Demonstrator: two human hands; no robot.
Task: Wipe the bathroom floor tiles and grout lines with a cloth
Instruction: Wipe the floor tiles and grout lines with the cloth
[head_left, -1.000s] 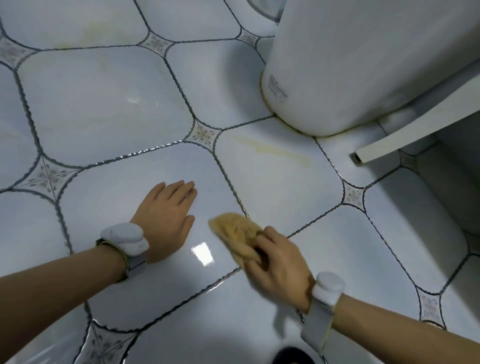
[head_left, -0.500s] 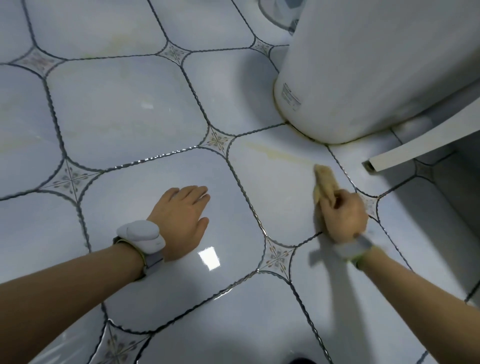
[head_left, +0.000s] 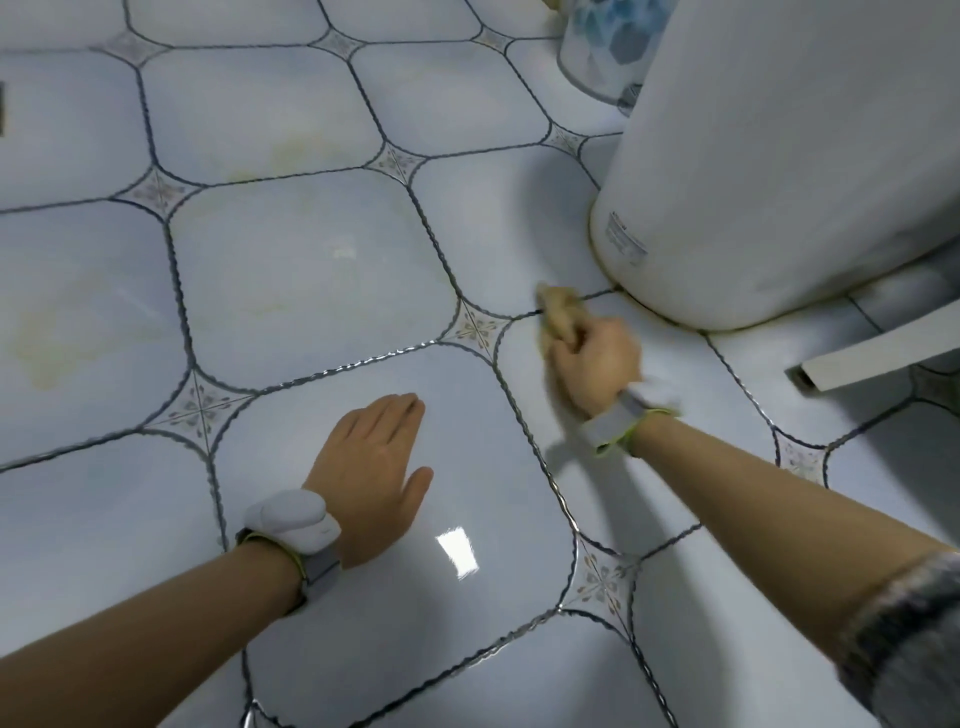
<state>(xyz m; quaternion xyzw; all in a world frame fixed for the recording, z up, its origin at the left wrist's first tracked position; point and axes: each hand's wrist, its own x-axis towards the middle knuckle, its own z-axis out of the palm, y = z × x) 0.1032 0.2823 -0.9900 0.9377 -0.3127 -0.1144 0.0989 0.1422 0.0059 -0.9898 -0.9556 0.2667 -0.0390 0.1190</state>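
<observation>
Right now your right hand (head_left: 595, 364) grips a bunched tan cloth (head_left: 558, 314), fingers curled round it so that the wad sticks out past the knuckles toward 11 o'clock. The cloth presses on the pale blue floor tiles (head_left: 311, 270) right at a dark grout line (head_left: 524, 315), just beside the foot of the white toilet base (head_left: 769, 171), which fills the 1 to 2 o'clock part of your view. The hand and cloth are motion-blurred, so you cannot tell exactly how much of the cloth touches the grout. Your left hand (head_left: 371, 467) lies flat on a glossy tile at about 7 o'clock from the cloth, palm down, fingers straight and close together, thumb spread out to the side, holding nothing. Both wrists carry a grey band with a white device: the left wristband (head_left: 293, 525) shows clearly, the right wristband (head_left: 631, 415) is smeared. A grey knit sleeve (head_left: 909, 639) is pushed up your right forearm at 4 o'clock. Yellowish stains (head_left: 57, 338) mark the tiles out at 9 o'clock, and a yellowed seam runs round the toilet foot. A patterned blue and white container (head_left: 602, 47) stands behind the toilet at 12 o'clock, and a white bar (head_left: 878, 353) angles in at 3 o'clock.
</observation>
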